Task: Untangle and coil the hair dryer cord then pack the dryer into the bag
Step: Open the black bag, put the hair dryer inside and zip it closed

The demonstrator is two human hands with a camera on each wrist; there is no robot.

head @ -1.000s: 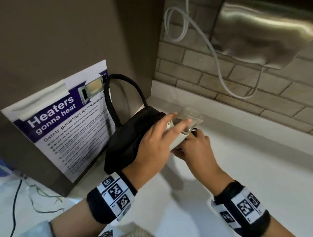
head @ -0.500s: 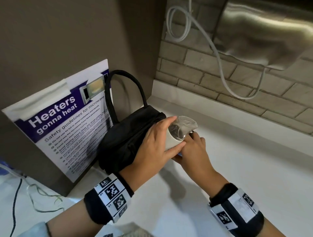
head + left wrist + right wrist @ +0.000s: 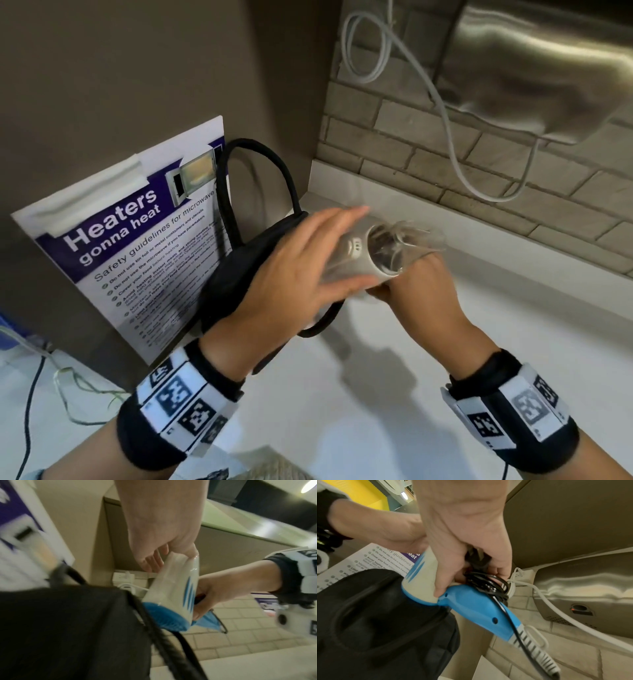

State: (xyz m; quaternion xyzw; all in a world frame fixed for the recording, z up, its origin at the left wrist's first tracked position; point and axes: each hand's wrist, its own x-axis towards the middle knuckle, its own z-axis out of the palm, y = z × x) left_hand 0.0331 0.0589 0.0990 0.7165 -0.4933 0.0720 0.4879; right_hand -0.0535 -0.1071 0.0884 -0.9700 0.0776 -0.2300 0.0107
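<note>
Lifting further out since the earlier frame, the hair dryer [image 3: 356, 255] sat at the black bag [image 3: 239, 274] mouth; right hand [image 3: 462, 545] gripped dryer and coiled cord [image 3: 486, 584], left hand [image 3: 291, 274] fingers lay straight across its barrel.

A shared staff kitchen: a microwave safety poster [image 3: 137, 240] stood on the white worktop [image 3: 376, 394] against a brick-tiled wall [image 3: 394, 137].

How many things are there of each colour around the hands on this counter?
Black: 2, the bag and the coiled cord.
White and blue: 1, the hair dryer.
White: 1, the cable on the brick wall.
Purple and white: 1, the poster.
Silver: 1, the wall unit.
Total: 6.
</note>
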